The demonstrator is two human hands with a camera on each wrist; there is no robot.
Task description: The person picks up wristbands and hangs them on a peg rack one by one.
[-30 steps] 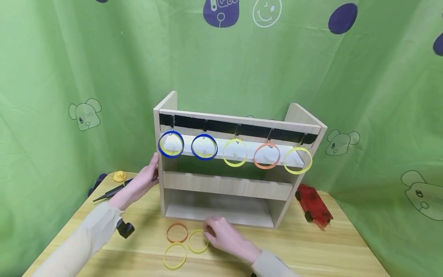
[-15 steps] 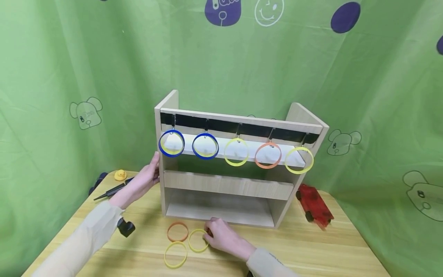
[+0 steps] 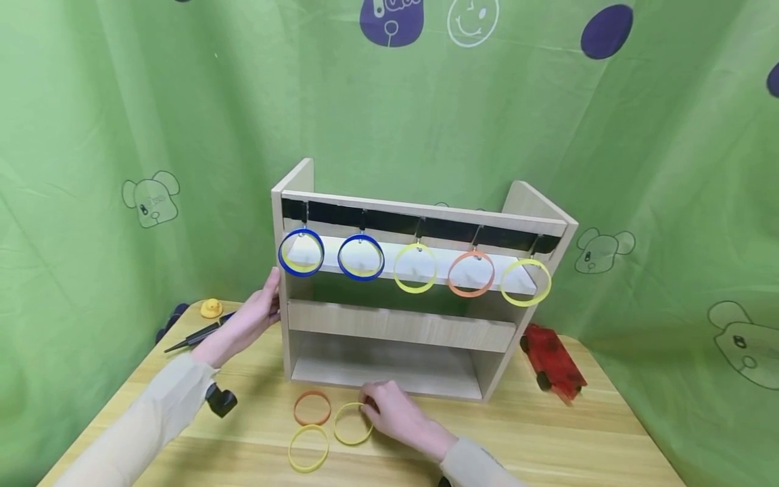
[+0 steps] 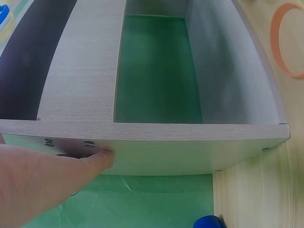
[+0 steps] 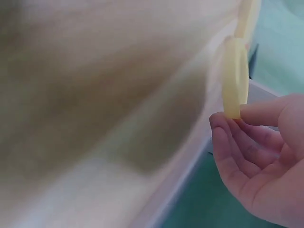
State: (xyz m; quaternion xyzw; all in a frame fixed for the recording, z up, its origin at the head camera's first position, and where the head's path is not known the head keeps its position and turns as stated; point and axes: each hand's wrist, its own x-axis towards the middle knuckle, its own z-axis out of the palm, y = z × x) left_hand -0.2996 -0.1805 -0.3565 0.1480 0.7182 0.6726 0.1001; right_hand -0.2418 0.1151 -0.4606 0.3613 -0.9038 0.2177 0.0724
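Observation:
My right hand [image 3: 398, 416] pinches the near edge of a yellow ring [image 3: 336, 429] between thumb and fingertips, low at the front of the wooden shelf. In the right wrist view the same yellow ring [image 5: 232, 78] stands up from the fingertips. Beside it on the table lie an orange ring [image 3: 295, 412] and another yellow ring [image 3: 291, 454]. My left hand [image 3: 252, 314] rests against the outer left side of the wooden shelf [image 3: 402, 323]; in the left wrist view its thumb [image 4: 99, 161] touches the side panel. Some left fingers are hidden.
Rings hang from hooks on the shelf's black strip [image 3: 389, 220]: two blue [image 3: 281, 260] [image 3: 339, 264] with yellow inside, then yellow, orange and yellow. A red toy car [image 3: 554, 362] stands right, a yellow duck [image 3: 211, 309] and a black pointed tool [image 3: 191, 339] left.
The right hand and the yellow ring at its fingertips have shifted slightly right in the last half second. The left hand stays against the shelf's side.

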